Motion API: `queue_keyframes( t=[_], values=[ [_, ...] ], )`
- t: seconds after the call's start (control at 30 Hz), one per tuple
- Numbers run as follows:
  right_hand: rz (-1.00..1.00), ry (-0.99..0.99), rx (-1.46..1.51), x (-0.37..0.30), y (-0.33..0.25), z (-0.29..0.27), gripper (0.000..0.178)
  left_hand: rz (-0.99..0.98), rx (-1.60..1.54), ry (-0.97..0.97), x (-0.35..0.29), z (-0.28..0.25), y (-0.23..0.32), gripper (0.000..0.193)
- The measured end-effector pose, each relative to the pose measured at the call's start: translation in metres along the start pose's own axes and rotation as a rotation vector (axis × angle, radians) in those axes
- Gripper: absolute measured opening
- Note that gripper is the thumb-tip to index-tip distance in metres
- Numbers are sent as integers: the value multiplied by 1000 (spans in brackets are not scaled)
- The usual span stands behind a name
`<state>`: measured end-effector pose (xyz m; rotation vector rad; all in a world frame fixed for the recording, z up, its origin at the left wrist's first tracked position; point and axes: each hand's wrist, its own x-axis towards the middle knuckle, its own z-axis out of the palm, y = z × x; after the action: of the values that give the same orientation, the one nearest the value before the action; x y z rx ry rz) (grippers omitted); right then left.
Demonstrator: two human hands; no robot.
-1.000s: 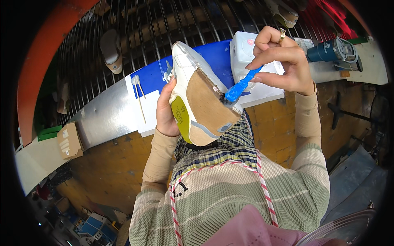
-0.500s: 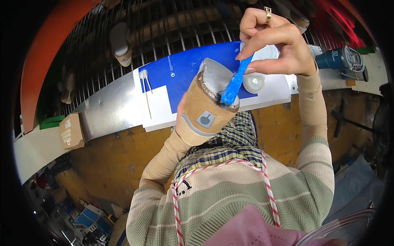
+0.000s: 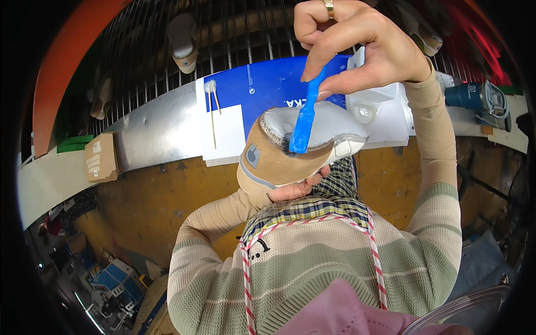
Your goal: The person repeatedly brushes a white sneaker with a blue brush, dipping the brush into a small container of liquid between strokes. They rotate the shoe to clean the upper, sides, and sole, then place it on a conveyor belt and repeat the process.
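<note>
My left hand (image 3: 298,188) cradles a tan shoe (image 3: 268,159) from below, its fingers partly hidden by the shoe. The shoe has a grey stripe, a small grey patch, a pale lining and a stitched edge around its opening. My right hand (image 3: 363,50) pinches a flat blue brush (image 3: 304,123) between thumb and fingers. The brush hangs down over the opening, its dark bristled end against the shoe's stitched edge.
Under the shoe lie a blue printed sheet (image 3: 273,84) and white paper (image 3: 226,125). Two thin sticks (image 3: 213,120), a small clear dish (image 3: 364,113) and a teal tumbler (image 3: 466,96) are on the bench. More shoes (image 3: 183,47) sit on metal rods beyond; a cardboard box (image 3: 101,158) stands left.
The shoe has turned, so its side and toe now point right and my left fingers show beneath it. My right hand and the brush have shifted slightly left.
</note>
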<state>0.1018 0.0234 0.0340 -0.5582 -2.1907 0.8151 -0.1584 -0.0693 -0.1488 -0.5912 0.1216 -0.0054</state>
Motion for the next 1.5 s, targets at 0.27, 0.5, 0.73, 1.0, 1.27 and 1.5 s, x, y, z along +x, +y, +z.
queue_keyframes(
  t=[0.27,0.5,0.73,1.0,1.27,1.5],
  values=[
    [-38,-123,-19,22,-6,3,22,-301,-160,-254,5,-25,2,61],
    [-64,-153,24,24,8,13,25,-214,-145,-191,-3,-13,3,60],
    [169,269,-397,-30,-28,10,27,370,341,24,-14,42,23,63],
    [95,495,-783,-60,-52,123,40,695,518,-139,-7,87,37,76],
    [283,841,-983,-37,11,50,11,789,788,-308,9,87,38,71],
    [190,641,-726,-31,-26,86,13,806,836,-368,18,86,39,67]
  ],
)
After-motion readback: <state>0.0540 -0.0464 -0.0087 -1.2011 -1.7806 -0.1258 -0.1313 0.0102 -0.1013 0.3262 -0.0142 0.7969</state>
